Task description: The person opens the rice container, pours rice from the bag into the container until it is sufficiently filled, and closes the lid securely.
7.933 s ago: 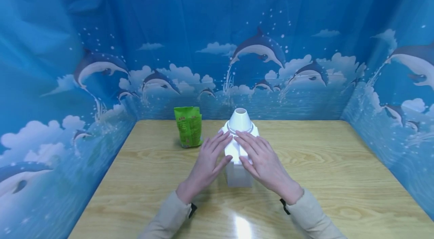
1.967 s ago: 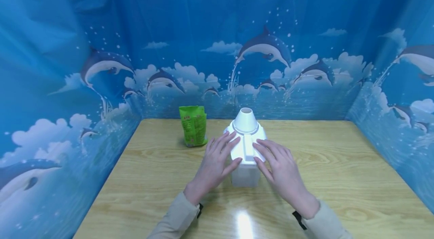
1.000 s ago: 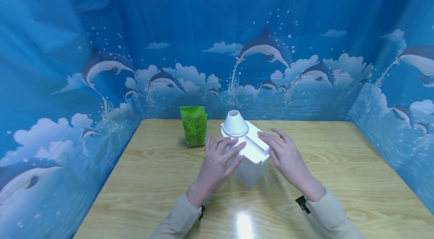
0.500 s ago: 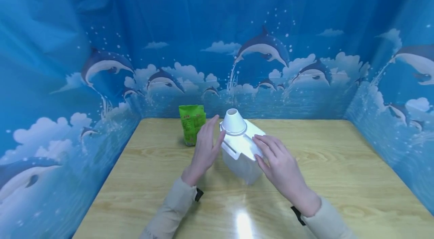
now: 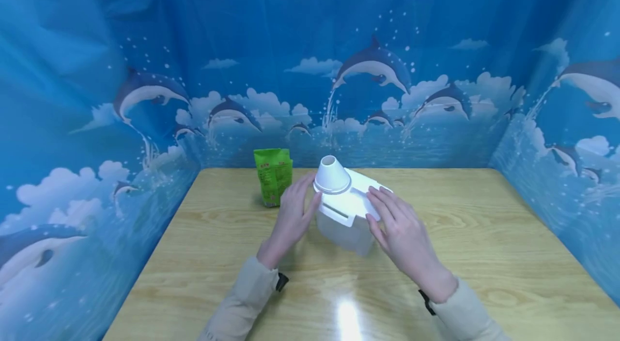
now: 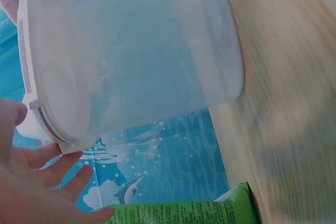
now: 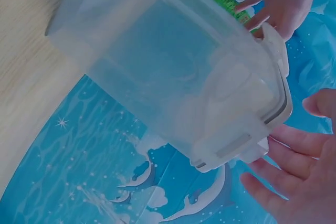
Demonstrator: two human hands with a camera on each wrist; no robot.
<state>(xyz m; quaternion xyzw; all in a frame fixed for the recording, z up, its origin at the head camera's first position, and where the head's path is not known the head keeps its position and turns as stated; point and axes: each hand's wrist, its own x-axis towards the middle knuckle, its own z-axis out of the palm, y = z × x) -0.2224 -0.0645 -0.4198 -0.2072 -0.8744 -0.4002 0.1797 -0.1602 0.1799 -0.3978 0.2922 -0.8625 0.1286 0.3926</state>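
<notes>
A translucent plastic storage container [image 5: 341,231] stands at an angle on the table, topped by a white lid [image 5: 350,202] with a white cone-shaped piece [image 5: 331,175] at its left end. My left hand [image 5: 290,212] is at the left edge of the lid, fingers extended; in the left wrist view its fingertips touch the lid's corner beside the clear wall [image 6: 142,51]. On the other side, my right hand [image 5: 399,225] rests its fingertips on the right part of the lid. The right wrist view shows those fingers [image 7: 294,158] relaxed at the lid's edge.
Behind my left hand stands a green printed bag [image 5: 273,177], upright on the wooden table [image 5: 460,222]. A blue dolphin-patterned curtain [image 5: 271,61] encloses the back and both sides. Black straps [image 5: 282,282] circle my wrists.
The container has turned on the table, its cone swinging from the far middle to the left. My left hand has shifted from the lid's front to its left edge; the right stays on the right side.
</notes>
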